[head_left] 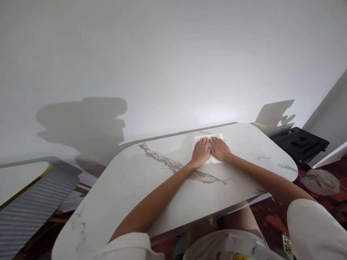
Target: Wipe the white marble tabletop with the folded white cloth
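Note:
A white folded cloth (pixel 210 138) lies near the far edge of a white marble table (pixel 141 187). My left hand (pixel 201 151) and my right hand (pixel 219 148) rest flat on the cloth side by side, fingers stretched out and pointing away from me. Both palms press down on it, and the thumbs meet in the middle. Most of the cloth is hidden under the hands.
A white wall stands right behind the table. A black case (pixel 299 143) sits at the right beyond the table's corner. A ribbed grey cabinet with a white top (pixel 29 202) stands at the left. A clear plastic object (pixel 321 181) lies on the red floor.

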`<state>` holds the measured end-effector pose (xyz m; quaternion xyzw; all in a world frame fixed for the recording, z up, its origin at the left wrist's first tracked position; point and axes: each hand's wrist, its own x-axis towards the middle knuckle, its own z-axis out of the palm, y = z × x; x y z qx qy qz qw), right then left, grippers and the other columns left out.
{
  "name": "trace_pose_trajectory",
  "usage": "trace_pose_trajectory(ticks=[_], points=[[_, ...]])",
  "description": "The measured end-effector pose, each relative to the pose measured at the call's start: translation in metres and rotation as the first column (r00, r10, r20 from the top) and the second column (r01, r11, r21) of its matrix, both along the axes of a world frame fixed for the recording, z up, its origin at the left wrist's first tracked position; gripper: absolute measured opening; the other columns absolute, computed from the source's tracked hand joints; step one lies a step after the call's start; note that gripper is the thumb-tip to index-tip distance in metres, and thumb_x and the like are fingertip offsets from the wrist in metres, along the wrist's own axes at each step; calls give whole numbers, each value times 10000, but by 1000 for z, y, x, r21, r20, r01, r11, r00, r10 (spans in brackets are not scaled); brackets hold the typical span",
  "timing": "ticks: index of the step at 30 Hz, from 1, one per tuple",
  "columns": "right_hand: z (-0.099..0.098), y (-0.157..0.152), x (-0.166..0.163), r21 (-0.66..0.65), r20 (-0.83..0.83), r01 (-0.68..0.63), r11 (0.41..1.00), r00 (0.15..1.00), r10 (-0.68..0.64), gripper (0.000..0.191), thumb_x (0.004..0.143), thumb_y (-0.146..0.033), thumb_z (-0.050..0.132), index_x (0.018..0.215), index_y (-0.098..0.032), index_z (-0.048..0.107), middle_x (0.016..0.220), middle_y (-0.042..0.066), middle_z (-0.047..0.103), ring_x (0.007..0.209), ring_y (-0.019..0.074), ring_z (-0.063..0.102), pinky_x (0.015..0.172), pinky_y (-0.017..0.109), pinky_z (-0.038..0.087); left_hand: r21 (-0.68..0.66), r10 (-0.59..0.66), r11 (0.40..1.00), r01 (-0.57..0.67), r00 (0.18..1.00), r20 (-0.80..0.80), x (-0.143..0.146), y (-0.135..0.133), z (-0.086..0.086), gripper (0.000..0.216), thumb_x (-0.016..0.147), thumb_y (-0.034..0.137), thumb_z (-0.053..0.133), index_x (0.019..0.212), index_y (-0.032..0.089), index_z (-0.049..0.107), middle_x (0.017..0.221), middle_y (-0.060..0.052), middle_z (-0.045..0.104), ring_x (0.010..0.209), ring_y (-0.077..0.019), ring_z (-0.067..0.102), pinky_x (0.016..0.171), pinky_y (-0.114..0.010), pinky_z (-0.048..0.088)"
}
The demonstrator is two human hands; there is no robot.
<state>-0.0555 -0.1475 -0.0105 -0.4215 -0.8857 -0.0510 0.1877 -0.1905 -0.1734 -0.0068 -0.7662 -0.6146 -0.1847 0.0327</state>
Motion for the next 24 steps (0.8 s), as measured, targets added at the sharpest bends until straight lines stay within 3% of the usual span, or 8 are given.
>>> trace_pose_trajectory(ticks=[4, 8, 12, 17, 21, 24], points=[[-1, -68, 2, 31, -33, -80, 996, 996, 81, 474, 915, -217, 391, 1320, -1, 510, 1378, 229, 498, 1298, 325, 433, 1082, 461, 345, -57, 13, 998, -9, 998, 62, -2, -70, -1, 507, 895, 175, 344, 1380, 56, 434, 1475, -145, 409, 1384, -268, 337, 1146, -437, 270], [-1, -129, 15, 14, -44, -171, 985, 984, 171, 503, 902, -225, 411, 1352, -10, 482, 1405, 221, 472, 1329, 317, 401, 1097, 468, 334, -146, 81, 988, -46, 966, 246, -2, -139, -6, 562, 845, 180, 400, 1402, 123, 430, 1497, -89, 384, 1409, -249, 299, 1168, -441, 245], [1, -162, 42, -49, -33, -240, 969, 970, 239, 529, 901, -223, 400, 1402, -58, 436, 1456, 178, 423, 1368, 284, 353, 1114, 460, 324, -240, 129, 970, -26, 896, 425, 12, -179, -9, 683, 737, 125, 460, 1414, 208, 428, 1504, -17, 373, 1424, -228, 267, 1182, -421, 227], [0, -156, 87, -79, -37, -284, 956, 959, 282, 543, 925, -267, 371, 1438, -93, 392, 1484, 149, 386, 1380, 281, 333, 1107, 482, 341, -394, 186, 919, 25, 853, 488, 55, -176, 8, 713, 740, 157, 490, 1444, 190, 383, 1534, -14, 302, 1448, -230, 187, 1195, -389, 175], [-5, -125, 118, -85, -44, -245, 966, 969, 242, 543, 939, -293, 349, 1457, -129, 370, 1484, 136, 387, 1378, 275, 340, 1107, 496, 338, -459, 188, 888, 39, 879, 439, 89, -149, 26, 679, 807, 205, 437, 1473, 154, 315, 1559, -16, 236, 1460, -199, 135, 1199, -361, 127], [-8, -89, 129, -89, -24, -225, 970, 974, 223, 535, 947, -304, 337, 1449, -124, 385, 1479, 137, 394, 1373, 271, 350, 1120, 487, 322, -425, 144, 904, 35, 913, 382, 102, -116, 28, 635, 841, 214, 398, 1468, 146, 322, 1557, -24, 255, 1456, -182, 158, 1194, -336, 133]])
